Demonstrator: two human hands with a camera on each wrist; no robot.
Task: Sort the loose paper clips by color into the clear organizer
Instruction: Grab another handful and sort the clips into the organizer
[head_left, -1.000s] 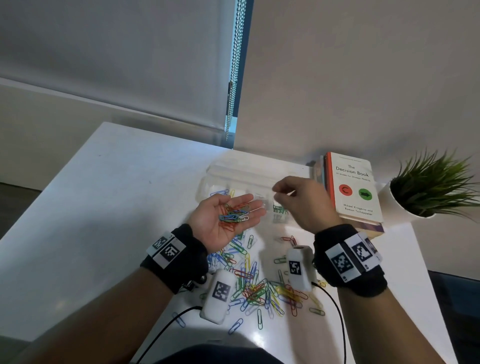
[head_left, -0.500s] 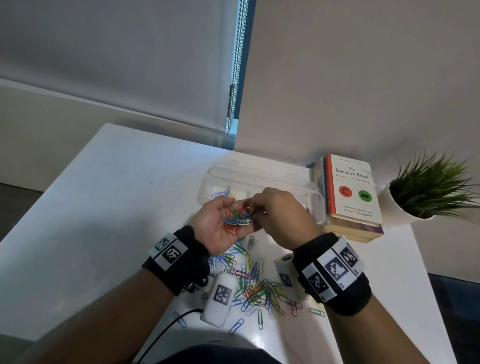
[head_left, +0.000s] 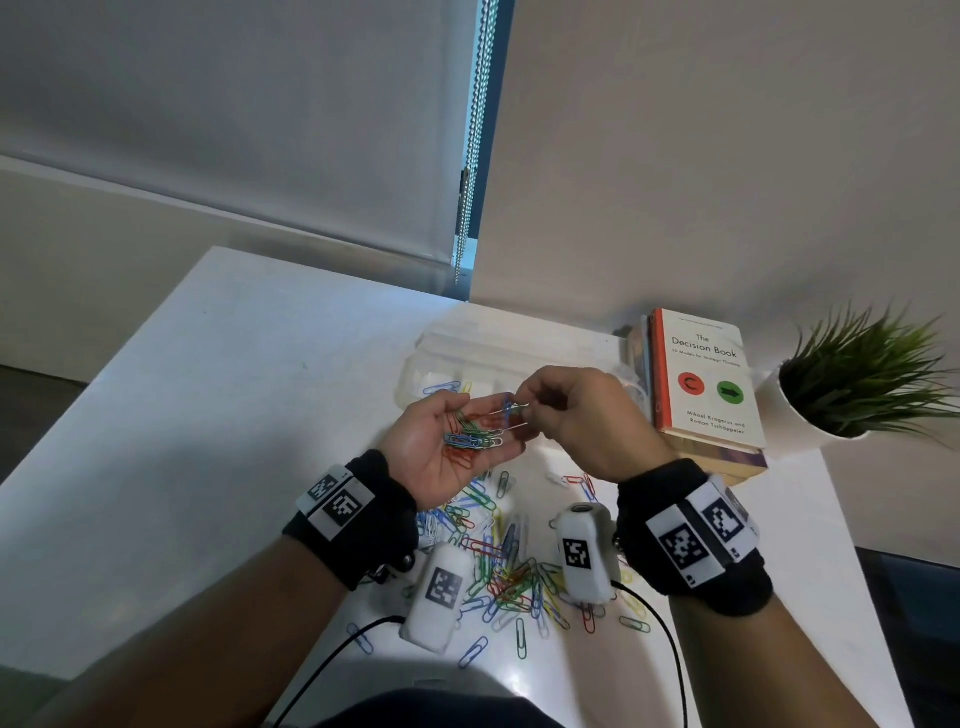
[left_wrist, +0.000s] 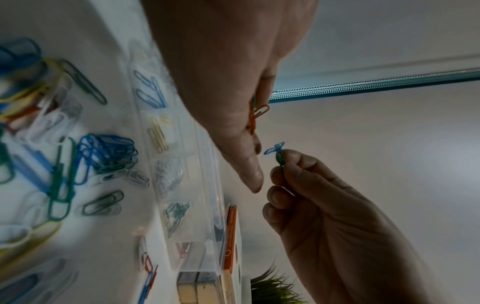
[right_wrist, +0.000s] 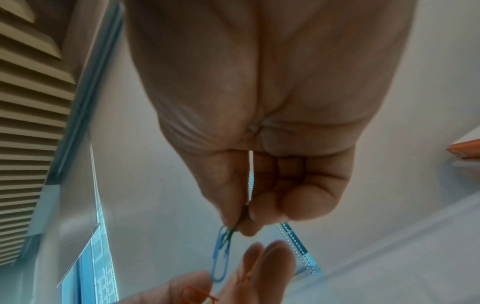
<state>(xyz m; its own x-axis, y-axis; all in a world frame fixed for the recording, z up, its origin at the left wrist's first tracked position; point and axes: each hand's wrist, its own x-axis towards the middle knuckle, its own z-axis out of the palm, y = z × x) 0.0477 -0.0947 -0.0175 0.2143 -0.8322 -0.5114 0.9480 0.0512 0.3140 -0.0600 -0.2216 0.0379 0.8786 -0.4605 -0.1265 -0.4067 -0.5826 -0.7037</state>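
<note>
My left hand (head_left: 415, 452) is held palm up above the table, carrying a small heap of mixed paper clips (head_left: 470, 441) on straight fingers. At the left fingertips, my right hand (head_left: 576, 415) pinches a green clip with a blue clip (right_wrist: 221, 255) hooked onto it; the pair (left_wrist: 278, 154) hangs just off the heap. The clear organizer (head_left: 447, 358) lies behind both hands. Its compartments hold blue clips (left_wrist: 152, 90), yellow clips (left_wrist: 158, 133), white, green clips (left_wrist: 175, 216) and red ones. A loose multicolour pile (head_left: 498, 566) lies on the white table (head_left: 234, 415) under my wrists.
A stack of books (head_left: 701, 379) sits right of the organizer, with a potted plant (head_left: 862, 379) beyond it. Wrist-camera cables (head_left: 332, 660) trail toward the front table edge. A bead chain (head_left: 472, 140) hangs from the blind behind the table.
My right hand came from over the organizer back to the left palm, then pinched a green clip with a blue one attached and drew it slightly away.
</note>
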